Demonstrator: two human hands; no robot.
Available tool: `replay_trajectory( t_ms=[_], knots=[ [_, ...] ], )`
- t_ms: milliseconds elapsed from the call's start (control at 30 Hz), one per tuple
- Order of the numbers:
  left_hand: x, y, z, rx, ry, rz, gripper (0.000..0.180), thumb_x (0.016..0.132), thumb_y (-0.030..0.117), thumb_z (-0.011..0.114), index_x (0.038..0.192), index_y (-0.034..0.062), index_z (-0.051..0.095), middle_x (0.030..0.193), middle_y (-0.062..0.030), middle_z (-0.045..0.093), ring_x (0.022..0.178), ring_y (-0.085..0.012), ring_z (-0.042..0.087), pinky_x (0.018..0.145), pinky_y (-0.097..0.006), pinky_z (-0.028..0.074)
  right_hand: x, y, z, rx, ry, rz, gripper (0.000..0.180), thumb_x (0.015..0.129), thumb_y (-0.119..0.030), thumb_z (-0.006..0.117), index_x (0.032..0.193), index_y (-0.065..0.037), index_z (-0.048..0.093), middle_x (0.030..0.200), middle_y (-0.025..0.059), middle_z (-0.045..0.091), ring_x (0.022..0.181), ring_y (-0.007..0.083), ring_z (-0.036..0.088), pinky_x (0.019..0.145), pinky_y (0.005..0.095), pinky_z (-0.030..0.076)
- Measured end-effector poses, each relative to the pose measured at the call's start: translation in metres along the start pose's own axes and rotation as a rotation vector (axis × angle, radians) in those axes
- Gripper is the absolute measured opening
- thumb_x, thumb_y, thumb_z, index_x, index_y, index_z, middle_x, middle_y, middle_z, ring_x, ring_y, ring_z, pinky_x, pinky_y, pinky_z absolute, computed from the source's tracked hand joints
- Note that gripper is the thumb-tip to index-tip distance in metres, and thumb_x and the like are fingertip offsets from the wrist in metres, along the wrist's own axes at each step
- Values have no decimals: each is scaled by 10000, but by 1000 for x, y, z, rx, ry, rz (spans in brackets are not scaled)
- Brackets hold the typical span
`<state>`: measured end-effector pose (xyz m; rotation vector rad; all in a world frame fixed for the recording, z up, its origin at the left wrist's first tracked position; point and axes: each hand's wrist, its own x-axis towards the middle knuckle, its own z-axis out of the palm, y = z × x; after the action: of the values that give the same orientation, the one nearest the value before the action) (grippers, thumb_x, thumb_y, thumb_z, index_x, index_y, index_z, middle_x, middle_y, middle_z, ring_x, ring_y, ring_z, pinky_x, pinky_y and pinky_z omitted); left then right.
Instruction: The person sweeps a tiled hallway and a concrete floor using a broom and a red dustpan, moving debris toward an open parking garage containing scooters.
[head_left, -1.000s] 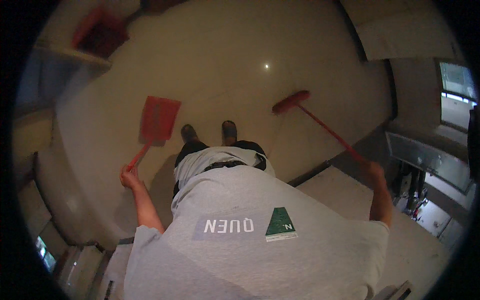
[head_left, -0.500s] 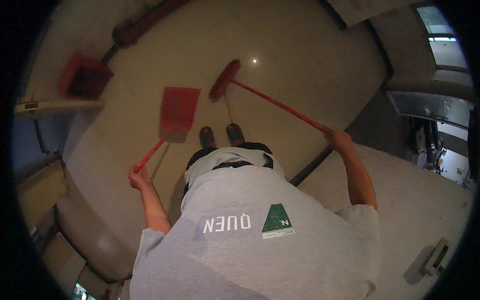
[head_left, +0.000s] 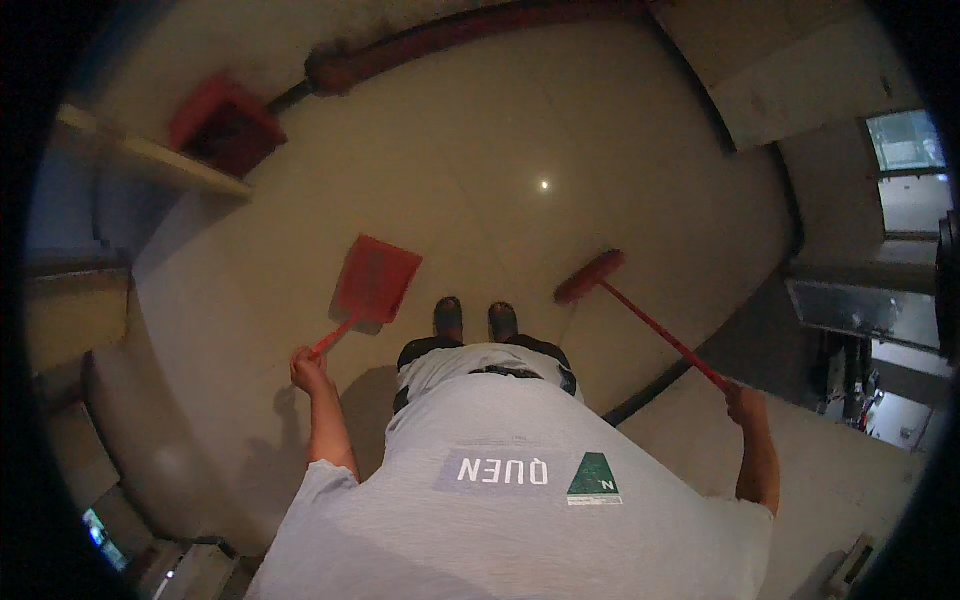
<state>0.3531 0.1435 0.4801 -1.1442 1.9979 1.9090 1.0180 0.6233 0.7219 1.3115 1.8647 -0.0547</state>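
A red long-handled dustpan [head_left: 378, 279] is in my left hand [head_left: 309, 370], whose fingers are wrapped round the handle. Its flat pan hangs ahead and to the left of my feet, with a shadow beside it on the floor. My right hand [head_left: 745, 402] is closed round the end of a red broom's handle. The broom head [head_left: 590, 277], with red bristles, lies out to the right of my shoes, and its handle slants back to my hand. Whether the bristles touch the floor I cannot tell. Dustpan and broom are well apart.
My dark shoes [head_left: 476, 319] stand on a pale, shiny floor [head_left: 480, 130]. A red bin-like container [head_left: 228, 128] is at the far left, beside a ledge [head_left: 155, 150]. Dark edging runs along the far and right walls. A glazed opening [head_left: 865, 315] lies to the right.
The broom head has swung to the right, away from the dustpan, and my right hand has moved outward and back. My shoes now stand level. The whole view has shifted.
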Motion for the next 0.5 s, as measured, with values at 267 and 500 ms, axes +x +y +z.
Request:
replay_trajectory(
  t_ms=[267,500],
  knots=[
    [36,-14,-20,-82,74,-18,224,749,79,593,972,59,595,877,-52,563,764,-184,553,674,-316,474,53,-89,-52,84,114,-73,310,830,-250,574,1135,-207,617,910,164,657,872,351,632,731,451,491],
    [51,-51,-8,-84,33,6,224,758,89,608,979,65,582,915,-58,565,813,-190,553,716,-336,472,218,-287,-132,289,99,-535,482,848,-197,518,1322,-254,449,1022,157,639,928,342,618,748,446,485]
  ],
)
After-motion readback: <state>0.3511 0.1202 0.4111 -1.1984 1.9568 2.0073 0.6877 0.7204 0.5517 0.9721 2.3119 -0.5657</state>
